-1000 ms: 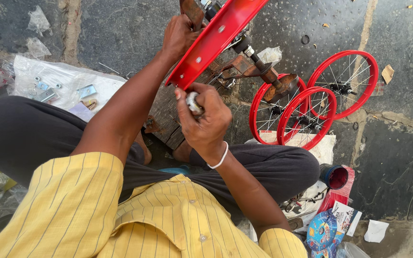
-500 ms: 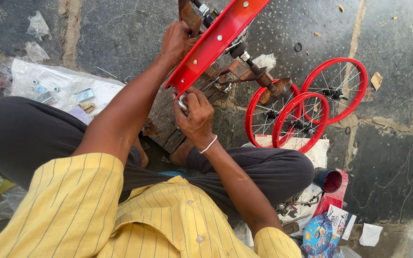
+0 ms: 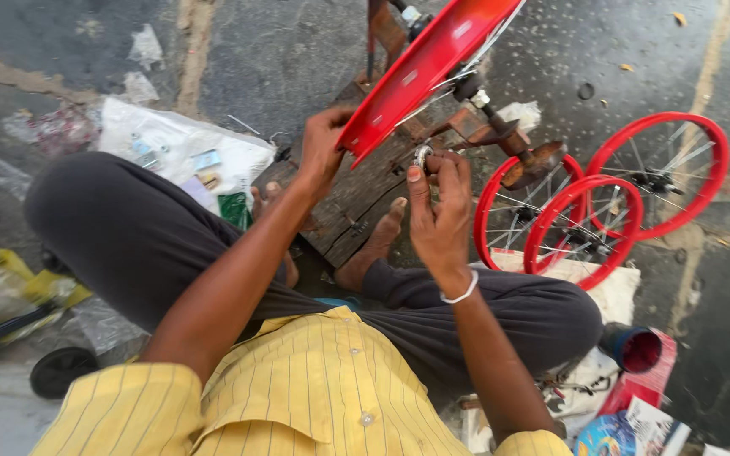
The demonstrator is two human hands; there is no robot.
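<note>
Left hand [image 3: 321, 145] is gripping the near edge of the red rim [image 3: 420, 72], which sits on a rusty stand over the wood block [image 3: 356, 198]. Right hand [image 3: 438, 211], a second ago lower with a small metal tool [image 3: 422, 154] in its fist, is now pinching that tool up at the spokes under the rim: spoke adjustment is getting under way. Three finished wheels [image 3: 585, 224] are lying to the right.

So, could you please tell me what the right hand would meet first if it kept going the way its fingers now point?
Most likely the red wheel rim: the right hand points up at its lower edge, pinching a small metal part just beneath it. Depth is unclear.
</note>
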